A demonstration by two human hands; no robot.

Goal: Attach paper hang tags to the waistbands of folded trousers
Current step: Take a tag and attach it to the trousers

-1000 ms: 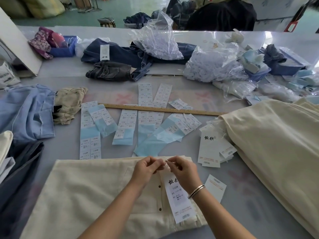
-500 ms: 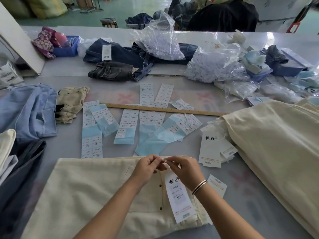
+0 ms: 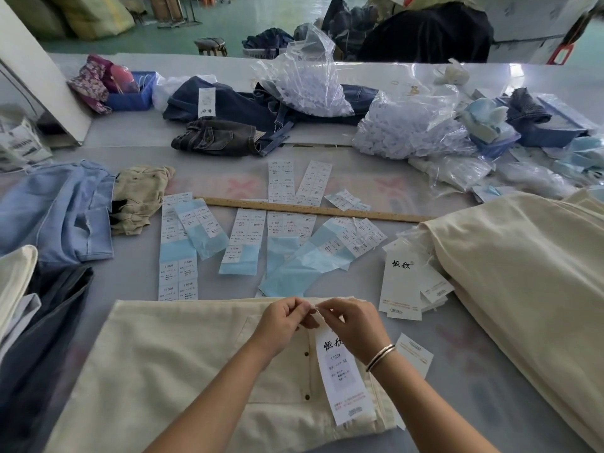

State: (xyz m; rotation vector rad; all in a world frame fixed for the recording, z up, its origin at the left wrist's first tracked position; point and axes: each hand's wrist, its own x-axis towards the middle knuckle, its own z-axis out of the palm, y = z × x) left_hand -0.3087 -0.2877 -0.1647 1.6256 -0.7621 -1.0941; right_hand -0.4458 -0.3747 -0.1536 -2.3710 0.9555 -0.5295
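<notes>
Both hands have crept slightly toward 12 o'clock, fingertips meeting at the waistband edge. Left hand [image 3: 283, 318] and right hand [image 3: 351, 323] each pinch what seems to be the tag's fastening string, too fine to make out. Hang tag [image 3: 343, 380] trails toward 5 o'clock from the grip, long axis running along the folded cream trousers [image 3: 170, 364] on the worktop [image 3: 474, 371]; the right hand is nearer.

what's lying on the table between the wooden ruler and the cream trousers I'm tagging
Head view: white size-label sheets and blue backing strips lie between ruler and trousers.
</notes>
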